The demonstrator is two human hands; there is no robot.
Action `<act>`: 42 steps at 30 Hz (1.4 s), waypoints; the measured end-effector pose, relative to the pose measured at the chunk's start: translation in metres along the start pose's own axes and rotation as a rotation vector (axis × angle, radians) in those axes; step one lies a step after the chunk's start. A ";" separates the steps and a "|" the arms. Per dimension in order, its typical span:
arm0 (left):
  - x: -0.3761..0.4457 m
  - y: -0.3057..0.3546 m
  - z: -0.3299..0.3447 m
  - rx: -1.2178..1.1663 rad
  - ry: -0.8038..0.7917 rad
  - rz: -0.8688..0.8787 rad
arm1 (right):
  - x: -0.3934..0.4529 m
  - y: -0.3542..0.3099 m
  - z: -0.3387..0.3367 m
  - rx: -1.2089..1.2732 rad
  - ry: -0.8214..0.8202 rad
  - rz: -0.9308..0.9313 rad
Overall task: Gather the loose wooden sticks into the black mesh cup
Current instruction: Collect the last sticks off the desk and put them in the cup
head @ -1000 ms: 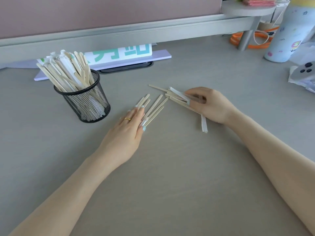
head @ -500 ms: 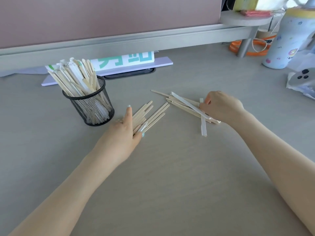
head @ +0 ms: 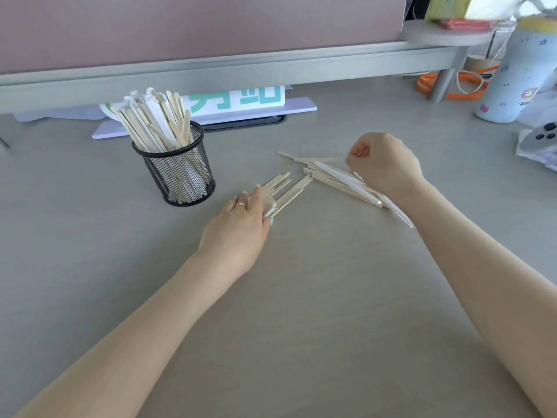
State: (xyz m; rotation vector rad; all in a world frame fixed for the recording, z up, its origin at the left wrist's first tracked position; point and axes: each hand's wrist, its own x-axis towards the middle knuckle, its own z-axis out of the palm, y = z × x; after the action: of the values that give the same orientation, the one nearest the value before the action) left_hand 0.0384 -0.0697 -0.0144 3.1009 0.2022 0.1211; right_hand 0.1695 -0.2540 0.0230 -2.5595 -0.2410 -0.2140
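A black mesh cup (head: 180, 176) stands at the left, packed with upright wooden sticks (head: 156, 125). Just right of it my left hand (head: 238, 227) lies on the desk, fingers and thumb closed around the near ends of a small bunch of wooden sticks (head: 289, 188). A second pile of sticks (head: 331, 179), with a white paper-wrapped one among them, lies further right. My right hand (head: 382, 164) is curled over that pile's right end, thumb and forefinger pinched on a stick's tip.
A lilac board with a teal-lettered card (head: 241, 101) lies behind the cup under a grey shelf rail. At the far right are a pale blue bottle (head: 509, 82), an orange cord (head: 461, 86) and a white controller on plastic wrap (head: 539, 140).
My left hand's fingers have curled tighter around its bunch. My right hand has shifted toward the far side of the right pile and closed into a pinch.
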 end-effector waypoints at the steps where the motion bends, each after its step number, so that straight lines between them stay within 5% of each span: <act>1: 0.000 0.001 -0.001 0.026 0.007 0.005 | -0.001 -0.003 0.004 -0.024 -0.022 -0.009; 12: 0.009 -0.003 -0.029 0.062 -0.222 0.032 | -0.012 0.012 -0.022 -0.374 -0.382 0.013; 29: 0.016 0.000 -0.041 -0.022 -0.294 -0.067 | -0.014 0.005 0.035 0.003 -0.209 -0.192; 35: 0.010 0.007 -0.042 0.062 -0.207 -0.064 | -0.013 0.011 0.029 -0.264 -0.267 -0.106; 42: 0.002 0.030 -0.042 0.187 -0.211 -0.061 | -0.022 -0.002 0.030 -0.161 -0.228 -0.221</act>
State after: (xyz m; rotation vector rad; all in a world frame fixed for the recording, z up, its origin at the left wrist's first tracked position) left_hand 0.0406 -0.0977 0.0289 3.2554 0.3181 -0.2394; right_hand 0.1510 -0.2389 -0.0051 -2.7152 -0.6174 -0.0223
